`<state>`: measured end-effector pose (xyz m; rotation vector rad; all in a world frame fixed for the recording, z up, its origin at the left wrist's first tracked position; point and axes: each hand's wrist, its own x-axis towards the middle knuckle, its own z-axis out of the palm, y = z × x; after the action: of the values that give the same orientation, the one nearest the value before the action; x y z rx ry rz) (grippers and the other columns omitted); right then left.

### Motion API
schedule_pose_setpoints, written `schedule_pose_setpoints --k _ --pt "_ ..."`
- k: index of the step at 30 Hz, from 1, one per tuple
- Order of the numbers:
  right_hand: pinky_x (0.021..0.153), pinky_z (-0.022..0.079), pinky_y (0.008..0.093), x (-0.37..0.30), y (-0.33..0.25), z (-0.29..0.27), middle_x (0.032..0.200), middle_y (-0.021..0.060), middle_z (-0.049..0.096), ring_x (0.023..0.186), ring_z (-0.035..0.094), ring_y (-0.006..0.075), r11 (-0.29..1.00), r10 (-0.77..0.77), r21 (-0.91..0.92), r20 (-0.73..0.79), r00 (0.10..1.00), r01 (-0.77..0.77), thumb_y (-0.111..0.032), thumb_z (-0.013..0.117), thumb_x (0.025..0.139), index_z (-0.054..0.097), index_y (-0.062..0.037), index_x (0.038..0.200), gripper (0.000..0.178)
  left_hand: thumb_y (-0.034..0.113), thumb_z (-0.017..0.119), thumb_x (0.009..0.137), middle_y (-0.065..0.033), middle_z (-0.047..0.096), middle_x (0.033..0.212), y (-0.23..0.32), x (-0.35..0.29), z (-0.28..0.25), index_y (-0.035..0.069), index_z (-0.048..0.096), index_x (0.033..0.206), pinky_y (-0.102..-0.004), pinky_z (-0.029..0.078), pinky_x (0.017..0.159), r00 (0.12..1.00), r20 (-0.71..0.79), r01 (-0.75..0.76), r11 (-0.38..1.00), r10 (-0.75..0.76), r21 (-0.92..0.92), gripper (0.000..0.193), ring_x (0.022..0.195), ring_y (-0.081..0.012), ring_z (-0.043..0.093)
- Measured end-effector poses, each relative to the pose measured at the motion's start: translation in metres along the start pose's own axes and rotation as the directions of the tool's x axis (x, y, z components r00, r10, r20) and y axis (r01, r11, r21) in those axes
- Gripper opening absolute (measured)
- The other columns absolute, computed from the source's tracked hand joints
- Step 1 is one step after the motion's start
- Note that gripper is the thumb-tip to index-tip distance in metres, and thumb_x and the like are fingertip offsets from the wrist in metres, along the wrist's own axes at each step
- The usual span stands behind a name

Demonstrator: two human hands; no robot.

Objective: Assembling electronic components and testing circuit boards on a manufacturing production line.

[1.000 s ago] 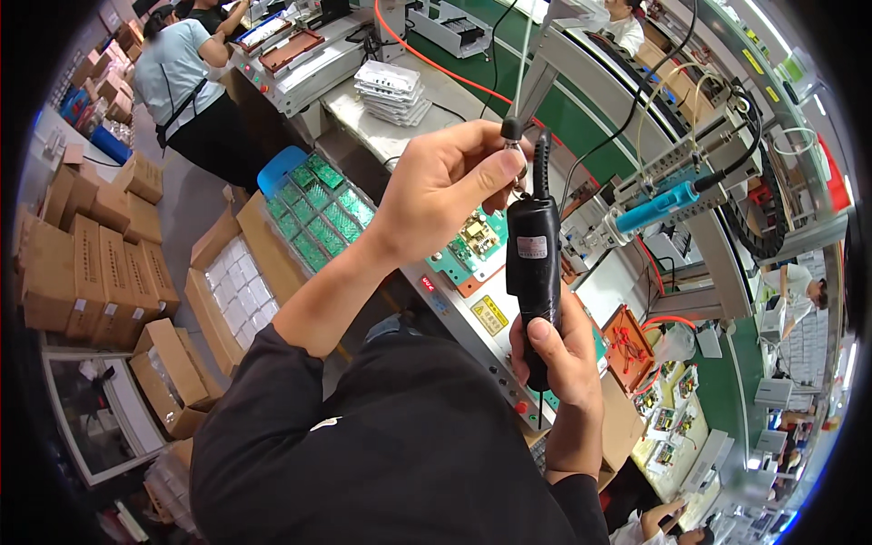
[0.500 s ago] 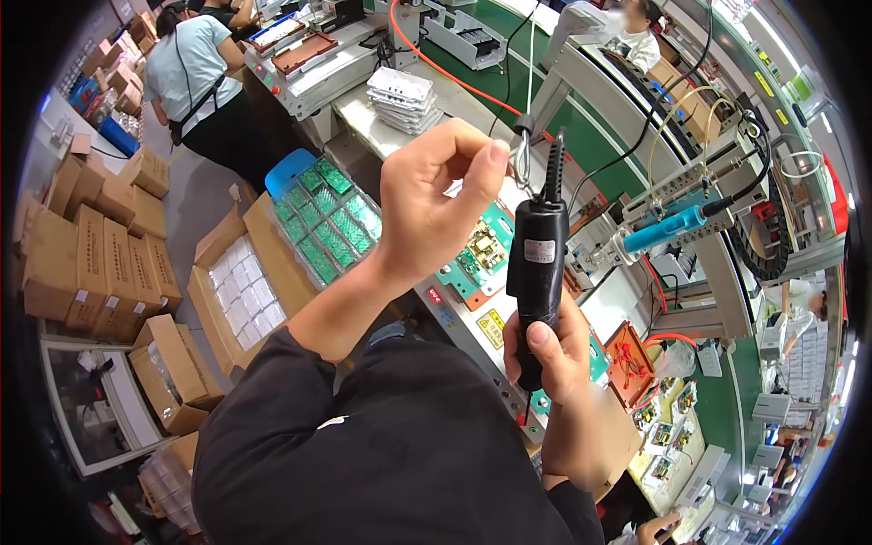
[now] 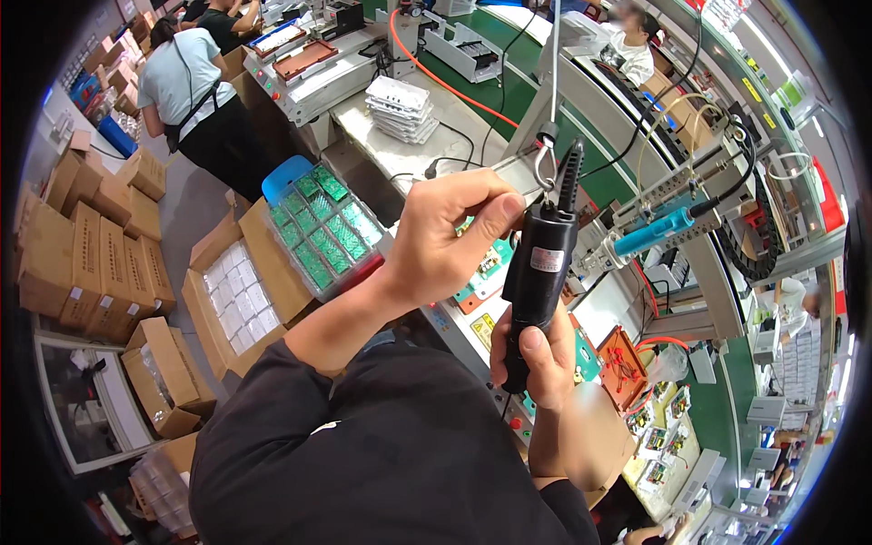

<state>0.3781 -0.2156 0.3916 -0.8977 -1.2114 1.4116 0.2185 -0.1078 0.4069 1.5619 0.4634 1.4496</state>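
My right hand (image 3: 542, 359) is wrapped round the lower part of a black electric screwdriver (image 3: 538, 272), which stands nearly upright with its ribbed cord end on top. A metal hook (image 3: 544, 168) on a hanging line joins the screwdriver at its top. Beside that end, my left hand (image 3: 454, 227) is closed, thumb against curled fingers; whatever it pinches is hidden. Behind the tool, circuit boards (image 3: 490, 263) lie partly covered on the bench fixture.
Left of the bench, a clear compartment tray (image 3: 325, 227) holds green boards above a carton (image 3: 204, 318) of white packs. A blue cylinder tool (image 3: 654, 232) hangs at the right. A brown tray (image 3: 622, 363) holds red parts. A person (image 3: 186, 91) stands at the far left.
The screwdriver and my right hand have shifted slightly left and the tool's top sits lower. My left hand has moved down and right, staying closed by the tool's top.
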Motion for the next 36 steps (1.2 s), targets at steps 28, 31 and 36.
schedule_pose_setpoints --k 28,31,36 --pt "0.034 0.043 0.0274 -0.091 0.005 0.012 0.061 0.0129 0.052 0.039 0.050 0.0158 0.987 0.016 0.156 -0.322 0.946 0.037 -0.045 0.065 0.087 0.042 0.0090 0.112 0.064 0.014 0.071 0.082 -0.0042 0.058 0.084 0.042 0.080 0.006 0.007 0.065 0.100 -0.0391 0.045 0.090 0.292 0.876 -0.895 0.432 0.383 0.110 0.020 0.088 -0.0230 0.059" --pt "0.036 0.044 0.0275 -0.087 0.006 0.022 0.063 0.0125 0.053 0.040 0.051 0.0157 0.997 -0.026 0.061 -0.355 0.934 0.051 -0.044 0.065 0.087 0.041 0.0065 0.114 0.062 0.009 0.070 0.082 -0.0059 0.055 0.081 0.047 0.088 0.005 0.003 0.066 0.096 -0.0378 0.045 0.078 0.312 0.883 -0.819 0.571 0.350 0.063 0.016 0.082 -0.0253 0.056" --pt "0.038 0.044 0.0265 -0.078 0.012 0.042 0.066 0.0117 0.055 0.042 0.051 0.0151 0.997 -0.074 -0.041 -0.478 0.875 0.062 -0.044 0.065 0.088 0.042 0.0040 0.114 0.059 -0.003 0.069 0.076 -0.0061 0.059 0.080 0.033 0.092 0.009 0.002 0.069 0.091 -0.0358 0.044 0.070 0.349 0.829 -0.737 0.674 0.438 -0.046 0.016 0.075 -0.0245 0.056"
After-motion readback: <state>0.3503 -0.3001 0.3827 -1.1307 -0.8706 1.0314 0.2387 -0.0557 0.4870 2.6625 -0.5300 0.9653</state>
